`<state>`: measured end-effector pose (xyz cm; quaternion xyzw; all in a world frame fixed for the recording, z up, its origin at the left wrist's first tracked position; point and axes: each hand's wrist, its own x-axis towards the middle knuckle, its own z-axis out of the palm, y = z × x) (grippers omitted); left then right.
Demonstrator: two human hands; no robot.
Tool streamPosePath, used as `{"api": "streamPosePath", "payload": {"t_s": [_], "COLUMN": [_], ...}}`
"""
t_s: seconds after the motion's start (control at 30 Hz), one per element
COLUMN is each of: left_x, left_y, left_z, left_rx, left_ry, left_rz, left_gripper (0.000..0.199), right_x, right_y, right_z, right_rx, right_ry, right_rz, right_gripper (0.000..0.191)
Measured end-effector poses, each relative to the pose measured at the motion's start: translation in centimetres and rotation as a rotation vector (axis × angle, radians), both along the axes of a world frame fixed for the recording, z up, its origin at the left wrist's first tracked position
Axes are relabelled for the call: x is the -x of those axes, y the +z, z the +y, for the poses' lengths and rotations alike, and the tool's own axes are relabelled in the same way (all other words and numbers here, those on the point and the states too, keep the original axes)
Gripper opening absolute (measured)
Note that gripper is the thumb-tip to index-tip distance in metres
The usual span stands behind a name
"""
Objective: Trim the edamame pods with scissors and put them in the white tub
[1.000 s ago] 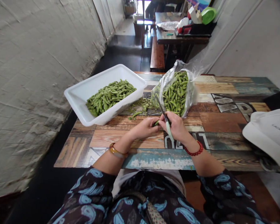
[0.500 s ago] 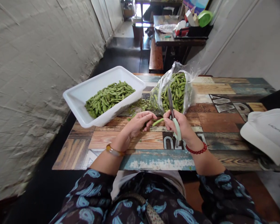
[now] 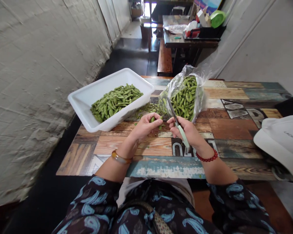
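Between the thumb and fingers of my left hand (image 3: 147, 125) is a green edamame pod (image 3: 152, 119). My right hand (image 3: 185, 129) is closed round the pale green handles of a pair of scissors (image 3: 172, 109), whose blades point up and away from me. Just beyond that hand, a clear plastic bag (image 3: 200, 86) lies with its mouth toward me, full of edamame pods (image 3: 187, 96). To the left stands a white tub (image 3: 84, 112) with a heap of edamame pods (image 3: 116, 100) in it. Small green trimmings (image 3: 148, 109) are scattered between tub and bag.
The table (image 3: 134, 144) has a patchwork wood pattern. At its right end lies a white cap (image 3: 280, 139). A brick wall (image 3: 39, 81) runs along the left. Farther back stand a bench (image 3: 164, 58) and another table (image 3: 169, 38) bearing a black tray (image 3: 210, 33).
A pod that stretched between both hands is now in my left hand only. My right hand has drawn back slightly, and the scissor blades tilt more to the left.
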<state>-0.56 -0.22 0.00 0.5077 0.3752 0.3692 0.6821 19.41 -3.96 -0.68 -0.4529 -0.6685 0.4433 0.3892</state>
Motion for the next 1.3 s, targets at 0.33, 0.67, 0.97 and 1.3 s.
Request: {"api": "streamPosePath", "payload": {"t_s": [0.33,0.67,0.97,1.3], "left_x": [0.2,0.4,0.5,0.5], "left_y": [0.8,1.0,1.3,0.9], "left_z": [-0.2,-0.2,-0.2,-0.1], "left_rx": [-0.145,-0.191,-0.247,-0.243], "left_ry": [0.031,0.028,-0.003,-0.027], "left_rz": [0.086,0.158,0.176,0.167], "left_gripper": [0.034,0.03,0.031,0.035], "right_x": [0.1,0.1,0.1,0.2], "right_y": [0.1,0.1,0.5,0.4], "right_z": [-0.1,-0.2,-0.3,-0.3], "right_rx": [-0.103,-0.131,-0.148,-0.153], "right_ry": [0.152,0.147,0.163,0.172], "right_rz": [-0.212,-0.268,-0.315,-0.341], "right_gripper": [0.026,0.025,0.023,0.02]}}
